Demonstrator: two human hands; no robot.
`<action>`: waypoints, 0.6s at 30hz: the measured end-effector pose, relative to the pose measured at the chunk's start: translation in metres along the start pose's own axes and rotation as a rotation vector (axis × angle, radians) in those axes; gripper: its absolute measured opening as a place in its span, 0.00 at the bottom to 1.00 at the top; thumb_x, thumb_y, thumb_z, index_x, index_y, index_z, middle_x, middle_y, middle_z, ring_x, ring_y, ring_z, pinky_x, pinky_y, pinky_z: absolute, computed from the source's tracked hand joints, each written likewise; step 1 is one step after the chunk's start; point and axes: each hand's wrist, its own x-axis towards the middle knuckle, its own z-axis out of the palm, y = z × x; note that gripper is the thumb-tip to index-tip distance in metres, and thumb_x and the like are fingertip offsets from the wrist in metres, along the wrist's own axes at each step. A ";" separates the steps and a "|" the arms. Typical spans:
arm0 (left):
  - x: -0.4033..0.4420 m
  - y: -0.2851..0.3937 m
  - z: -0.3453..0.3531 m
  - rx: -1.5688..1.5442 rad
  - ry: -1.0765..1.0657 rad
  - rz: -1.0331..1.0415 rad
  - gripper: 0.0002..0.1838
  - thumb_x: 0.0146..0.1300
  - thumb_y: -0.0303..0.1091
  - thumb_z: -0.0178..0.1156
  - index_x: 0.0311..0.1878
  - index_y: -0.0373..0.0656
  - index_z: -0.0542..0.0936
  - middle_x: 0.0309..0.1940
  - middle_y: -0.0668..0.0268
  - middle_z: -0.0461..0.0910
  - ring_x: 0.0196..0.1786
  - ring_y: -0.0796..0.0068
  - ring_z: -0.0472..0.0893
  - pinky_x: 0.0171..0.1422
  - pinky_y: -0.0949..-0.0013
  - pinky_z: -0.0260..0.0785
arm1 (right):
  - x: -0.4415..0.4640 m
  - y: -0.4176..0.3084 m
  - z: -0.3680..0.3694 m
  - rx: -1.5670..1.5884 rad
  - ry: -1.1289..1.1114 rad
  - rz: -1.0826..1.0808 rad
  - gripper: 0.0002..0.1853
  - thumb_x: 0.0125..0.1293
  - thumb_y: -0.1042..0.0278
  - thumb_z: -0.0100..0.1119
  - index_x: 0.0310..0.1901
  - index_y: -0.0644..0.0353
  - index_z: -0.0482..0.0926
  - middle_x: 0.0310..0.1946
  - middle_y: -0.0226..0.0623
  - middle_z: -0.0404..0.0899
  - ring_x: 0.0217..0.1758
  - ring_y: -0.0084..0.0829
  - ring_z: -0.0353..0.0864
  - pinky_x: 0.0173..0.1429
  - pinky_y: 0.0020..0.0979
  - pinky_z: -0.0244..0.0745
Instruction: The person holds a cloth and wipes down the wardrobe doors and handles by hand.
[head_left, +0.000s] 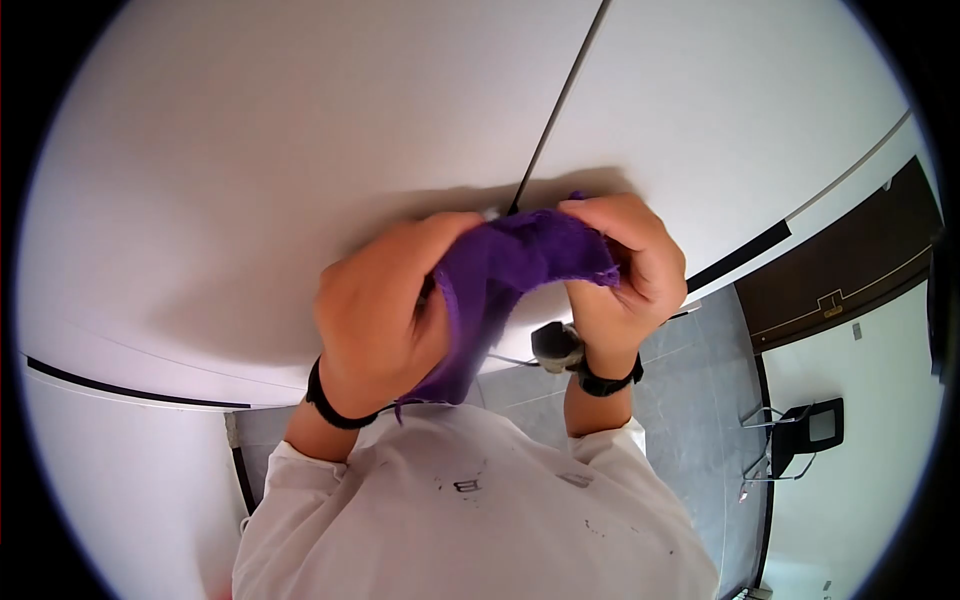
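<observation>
Between left hand (385,295) at 9 o'clock and right hand (638,255) at 3, grips purple cloth (525,248) in both. Curves lengthwise down to 7, nearer left.

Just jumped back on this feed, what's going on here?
A person's left hand and right hand grip a purple cloth between them, bunched at the top, with a loose end hanging toward the white shirt. The hands are up at a white surface with a dark seam; whether the cloth touches it, I can't tell.
</observation>
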 end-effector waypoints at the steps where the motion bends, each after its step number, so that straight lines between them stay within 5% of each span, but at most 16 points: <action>1: 0.001 0.003 0.007 0.000 -0.003 0.000 0.15 0.51 0.21 0.63 0.45 0.38 0.81 0.32 0.57 0.82 0.29 0.61 0.81 0.34 0.69 0.74 | -0.003 0.000 -0.004 0.013 0.009 0.135 0.12 0.52 0.84 0.67 0.40 0.66 0.82 0.30 0.37 0.83 0.30 0.23 0.80 0.31 0.21 0.73; 6: -0.008 0.011 0.012 -0.255 -0.117 -0.381 0.05 0.62 0.24 0.58 0.42 0.39 0.77 0.28 0.58 0.81 0.25 0.64 0.80 0.31 0.70 0.71 | -0.016 -0.011 -0.002 -0.005 -0.021 0.498 0.08 0.59 0.79 0.65 0.41 0.66 0.81 0.33 0.33 0.84 0.31 0.16 0.78 0.33 0.18 0.73; 9: -0.012 0.011 0.013 -0.352 -0.236 -0.473 0.04 0.64 0.25 0.57 0.41 0.38 0.76 0.27 0.58 0.80 0.25 0.66 0.80 0.30 0.71 0.71 | -0.024 -0.010 0.005 0.097 0.028 0.511 0.09 0.61 0.78 0.65 0.43 0.66 0.80 0.33 0.34 0.84 0.31 0.17 0.80 0.35 0.19 0.75; 18: -0.021 0.007 0.029 -0.368 -0.165 -0.411 0.06 0.61 0.22 0.57 0.41 0.38 0.76 0.24 0.59 0.79 0.23 0.68 0.79 0.29 0.72 0.70 | -0.048 0.005 0.012 0.067 0.046 0.432 0.09 0.62 0.76 0.62 0.44 0.66 0.78 0.32 0.37 0.84 0.30 0.22 0.81 0.35 0.22 0.75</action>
